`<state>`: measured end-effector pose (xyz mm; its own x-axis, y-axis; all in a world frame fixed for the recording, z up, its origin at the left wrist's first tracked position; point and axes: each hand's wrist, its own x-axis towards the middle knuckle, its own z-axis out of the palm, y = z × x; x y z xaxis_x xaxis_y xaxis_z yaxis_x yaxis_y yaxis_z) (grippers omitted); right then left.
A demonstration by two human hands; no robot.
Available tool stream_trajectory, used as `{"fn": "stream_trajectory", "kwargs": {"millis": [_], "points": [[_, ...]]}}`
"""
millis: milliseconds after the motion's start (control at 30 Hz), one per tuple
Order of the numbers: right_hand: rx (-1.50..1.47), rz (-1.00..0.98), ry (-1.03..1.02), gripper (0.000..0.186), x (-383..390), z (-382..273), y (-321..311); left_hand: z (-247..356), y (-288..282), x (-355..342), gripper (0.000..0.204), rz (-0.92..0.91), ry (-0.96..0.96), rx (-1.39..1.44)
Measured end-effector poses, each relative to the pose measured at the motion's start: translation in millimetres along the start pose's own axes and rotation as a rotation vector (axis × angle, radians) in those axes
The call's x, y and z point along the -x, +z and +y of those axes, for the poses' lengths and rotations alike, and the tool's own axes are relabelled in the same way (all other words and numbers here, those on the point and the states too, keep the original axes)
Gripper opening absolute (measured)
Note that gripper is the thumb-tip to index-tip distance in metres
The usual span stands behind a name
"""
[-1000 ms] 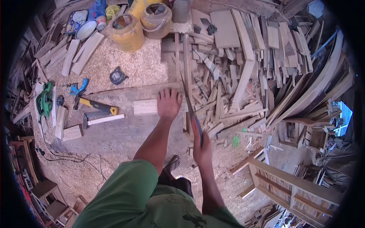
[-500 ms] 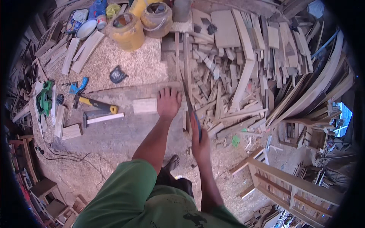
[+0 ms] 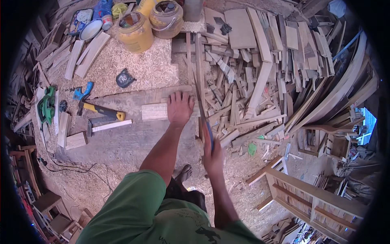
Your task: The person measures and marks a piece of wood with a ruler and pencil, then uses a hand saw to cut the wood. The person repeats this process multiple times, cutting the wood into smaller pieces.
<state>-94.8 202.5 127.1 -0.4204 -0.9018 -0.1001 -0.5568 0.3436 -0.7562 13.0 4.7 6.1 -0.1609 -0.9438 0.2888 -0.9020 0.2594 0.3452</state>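
Note:
My left hand (image 3: pixel 179 109) lies palm down with its fingers extended, pressing on a pale wooden piece (image 3: pixel 154 112) on the worn bench board (image 3: pixel 130 144). In my right hand (image 3: pixel 213 156) is a handsaw (image 3: pixel 201 107), gripped by its blue and red handle, with its long blade pointing away from me beside that piece's right end; whether the teeth touch wood I cannot tell. To the left lie a yellow-and-black handled tool (image 3: pixel 103 111), a square (image 3: pixel 90 127), a blue-handled tool (image 3: pixel 83 90) and a green power planer (image 3: pixel 48 105).
Yellow buckets (image 3: pixel 134 34), a white bowl (image 3: pixel 91 29) and a dark pouch-like object (image 3: pixel 124 78) stand or lie behind. Piled offcuts (image 3: pixel 256 97) fill the right, with curved boards (image 3: pixel 337 93) beyond and a wooden frame (image 3: pixel 313 195) lower right. Cables (image 3: pixel 93 171) trail lower left.
My right hand and the saw have shifted slightly leftward in the picture. My left hand stays on the wooden piece, and the surrounding view has drifted a little upward.

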Motion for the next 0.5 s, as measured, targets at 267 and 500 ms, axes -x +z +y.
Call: {"fn": "stream_trajectory", "kwargs": {"millis": [267, 500], "points": [[-0.024, 0.012, 0.208, 0.036, 76.6, 28.4, -15.0, 5.2, -3.1, -10.8, 0.036, -0.045, -0.007, -0.022], [-0.07, -0.018, 0.082, 0.033, -2.8, 4.7, 2.1, 3.7, -2.8, -9.5, 0.034, 0.016, 0.0, -0.014]]}}
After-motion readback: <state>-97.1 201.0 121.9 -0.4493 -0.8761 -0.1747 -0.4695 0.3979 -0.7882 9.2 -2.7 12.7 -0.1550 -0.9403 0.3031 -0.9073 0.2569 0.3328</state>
